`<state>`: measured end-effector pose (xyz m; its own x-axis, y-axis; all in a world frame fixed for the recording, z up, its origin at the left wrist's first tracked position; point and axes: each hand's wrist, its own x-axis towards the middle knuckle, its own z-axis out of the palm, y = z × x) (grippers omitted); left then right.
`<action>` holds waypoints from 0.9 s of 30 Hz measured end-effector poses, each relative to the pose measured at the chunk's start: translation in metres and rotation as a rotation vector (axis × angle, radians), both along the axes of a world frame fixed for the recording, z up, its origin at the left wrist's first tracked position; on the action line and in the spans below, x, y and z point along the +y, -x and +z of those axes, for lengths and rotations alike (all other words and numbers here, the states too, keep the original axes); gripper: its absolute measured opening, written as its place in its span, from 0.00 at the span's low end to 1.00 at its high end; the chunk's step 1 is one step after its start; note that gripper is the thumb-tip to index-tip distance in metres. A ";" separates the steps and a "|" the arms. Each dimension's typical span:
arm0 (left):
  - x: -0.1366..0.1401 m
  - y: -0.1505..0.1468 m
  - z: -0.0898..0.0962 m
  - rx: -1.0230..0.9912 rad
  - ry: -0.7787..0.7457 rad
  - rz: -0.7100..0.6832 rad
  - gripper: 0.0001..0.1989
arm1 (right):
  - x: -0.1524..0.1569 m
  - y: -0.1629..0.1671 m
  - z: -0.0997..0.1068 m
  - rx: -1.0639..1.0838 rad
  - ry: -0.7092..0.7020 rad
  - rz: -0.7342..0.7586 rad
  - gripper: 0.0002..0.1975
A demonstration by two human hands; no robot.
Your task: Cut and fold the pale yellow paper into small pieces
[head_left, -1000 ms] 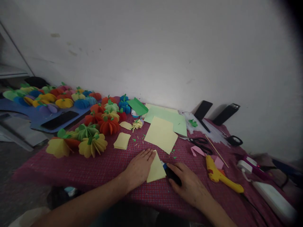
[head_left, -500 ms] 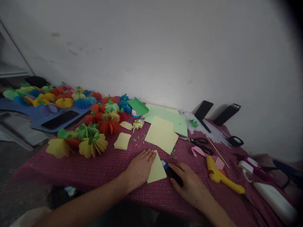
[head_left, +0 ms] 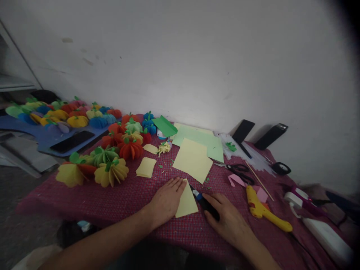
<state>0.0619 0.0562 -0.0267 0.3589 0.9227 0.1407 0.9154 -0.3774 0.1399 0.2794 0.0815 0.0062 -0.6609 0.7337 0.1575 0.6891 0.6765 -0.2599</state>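
Head view, one entry per item.

Left hand: flat on the worktop, palm down, fingers extended and close together, resting on the left edge of a small folded yellow paper; judged to pin the sheet so it cannot slide. Nothing is gripped.

Right hand: just right of that paper, fingers curled around a black tool with a blue tip, possibly a craft knife or pen. Its tip lies along the paper's right edge, as if to crease or cut there.

Larger yellow sheet: beyond the hands, lying over a pale green sheet.

Small yellow square: left of centre, apart from the hands.

Paper pumpkins: many colours, grouped at far left.

Scissors, yellow glue gun, thin wooden stick: right side, within reach of the right hand.

Two dark phones: leaning on the far wall.
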 end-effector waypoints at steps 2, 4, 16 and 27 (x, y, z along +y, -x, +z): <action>0.000 0.000 -0.001 0.005 0.000 -0.008 0.26 | 0.000 0.001 0.001 0.000 0.000 -0.001 0.21; 0.000 0.000 -0.001 0.008 -0.003 -0.011 0.26 | 0.001 0.004 0.001 -0.008 0.002 -0.004 0.21; 0.000 0.000 -0.001 -0.012 -0.021 0.002 0.25 | 0.008 0.014 -0.001 -0.022 0.009 0.005 0.21; 0.000 0.001 -0.003 -0.033 -0.016 -0.006 0.26 | 0.009 0.008 -0.002 -0.030 -0.010 -0.008 0.21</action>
